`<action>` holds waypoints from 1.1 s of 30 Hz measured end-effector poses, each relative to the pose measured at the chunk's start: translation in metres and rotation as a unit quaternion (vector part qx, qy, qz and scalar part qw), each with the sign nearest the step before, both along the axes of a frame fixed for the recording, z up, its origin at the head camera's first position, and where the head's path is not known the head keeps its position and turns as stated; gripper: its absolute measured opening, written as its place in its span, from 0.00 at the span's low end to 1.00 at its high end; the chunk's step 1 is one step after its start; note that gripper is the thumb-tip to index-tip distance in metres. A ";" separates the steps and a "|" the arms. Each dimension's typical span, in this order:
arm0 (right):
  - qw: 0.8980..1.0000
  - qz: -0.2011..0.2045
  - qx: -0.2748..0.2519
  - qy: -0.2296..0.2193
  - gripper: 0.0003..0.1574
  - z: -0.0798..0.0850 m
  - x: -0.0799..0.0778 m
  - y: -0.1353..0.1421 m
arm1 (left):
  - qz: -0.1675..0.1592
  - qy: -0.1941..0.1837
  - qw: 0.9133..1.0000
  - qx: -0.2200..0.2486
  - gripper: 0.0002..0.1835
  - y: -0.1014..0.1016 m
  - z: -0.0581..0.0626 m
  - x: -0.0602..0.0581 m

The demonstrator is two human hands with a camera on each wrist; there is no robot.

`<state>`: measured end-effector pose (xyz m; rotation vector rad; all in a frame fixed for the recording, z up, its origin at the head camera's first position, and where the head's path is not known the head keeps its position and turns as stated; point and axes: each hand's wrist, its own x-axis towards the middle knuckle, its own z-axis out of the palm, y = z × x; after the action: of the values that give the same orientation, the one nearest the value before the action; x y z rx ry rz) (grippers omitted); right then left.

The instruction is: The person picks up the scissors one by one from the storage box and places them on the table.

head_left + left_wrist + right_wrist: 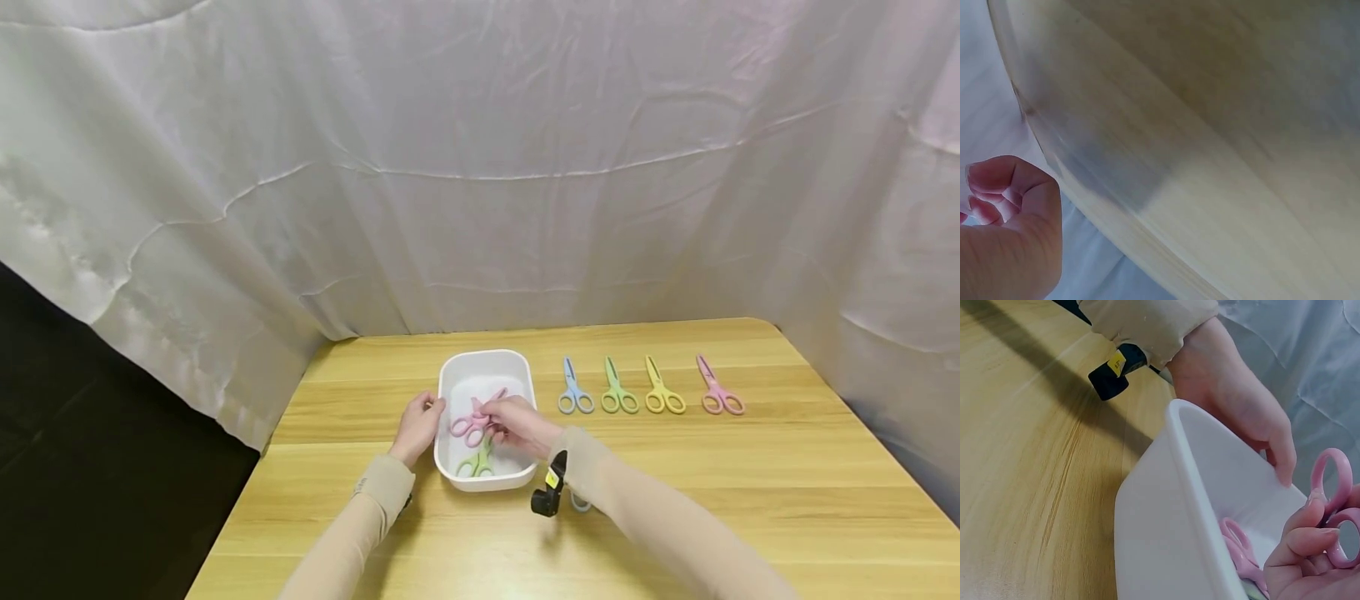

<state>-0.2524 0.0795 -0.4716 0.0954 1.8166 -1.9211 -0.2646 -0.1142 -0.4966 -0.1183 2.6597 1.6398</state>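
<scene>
My left hand (418, 427) holds the left rim of a white plastic bin (489, 484), its thumb over the edge in the right wrist view. Only curled fingers and thumb of that hand show in the left wrist view; the bin is out of sight there. My right hand (517, 423) reaches in over the bin and pinches pink scissors (1333, 478) near their finger loops. Below them, another pair of pink scissors (1245, 565) lies inside the bin. Green scissors (478, 461) rest on its floor towards the near end.
On the wooden table (675, 517), right of the bin, stand in a row blue scissors (572, 387), green scissors (615, 388), yellow scissors (658, 387) and pink scissors (716, 387). A pale loop (580, 502) peeks from under my right wrist. Grey curtains (480, 167) hang behind.
</scene>
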 end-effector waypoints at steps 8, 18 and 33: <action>1.000 -0.013 -0.027 0.009 0.08 0.005 0.003 0.008 | 0.003 0.019 1.000 -0.025 0.11 0.001 -0.001 0.000; 0.998 -0.006 -0.050 0.023 0.09 0.014 0.007 0.025 | 0.007 0.036 0.997 -0.065 0.11 0.003 -0.004 0.001; 0.997 -0.022 -0.065 0.045 0.21 0.018 0.013 0.060 | 0.014 0.043 0.995 -0.090 0.11 0.006 -0.004 0.001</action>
<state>-0.2397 0.1390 -0.4531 0.0069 1.7544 -2.0994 -0.2632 -0.1083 -0.5005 -0.0895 2.8799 1.4393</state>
